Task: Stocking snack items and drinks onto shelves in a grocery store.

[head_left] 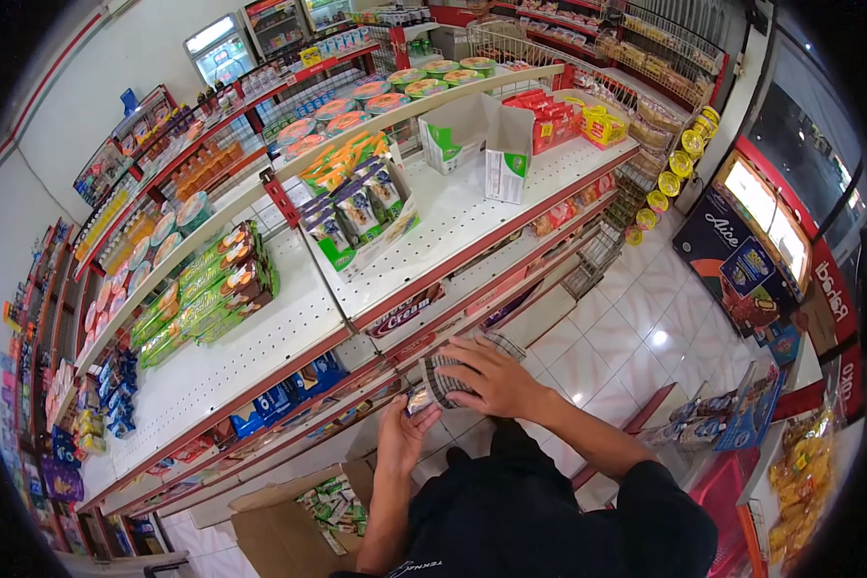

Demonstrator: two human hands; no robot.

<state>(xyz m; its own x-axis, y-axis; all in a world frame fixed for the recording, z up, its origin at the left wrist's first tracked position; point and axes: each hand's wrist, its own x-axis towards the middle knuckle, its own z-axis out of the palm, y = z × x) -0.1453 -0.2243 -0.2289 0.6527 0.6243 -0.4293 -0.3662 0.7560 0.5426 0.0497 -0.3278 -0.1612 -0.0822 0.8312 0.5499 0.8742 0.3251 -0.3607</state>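
My left hand (407, 428) pinches a small shiny snack packet (419, 399) between thumb and fingers. My right hand (485, 377) grips a grey checkered cloth (433, 367) just above it, and the cloth's lower edge meets the packet. Both hands are in front of my body, near the red front edge of a white perforated shelf (433, 238). On that shelf stands a green-and-white display box (376, 246) filled with upright snack packets (361, 209). Down by my left forearm, an open cardboard box (289, 531) holds many small green-and-white packets (336, 502).
Green biscuit packs (209, 289) are stacked on the left shelf section. Two open cartons (509, 162) and red packs (545, 119) stand farther right. An ice cream freezer (737, 238) is across the tiled floor (621, 325). A pink basket (722, 498) sits at right.
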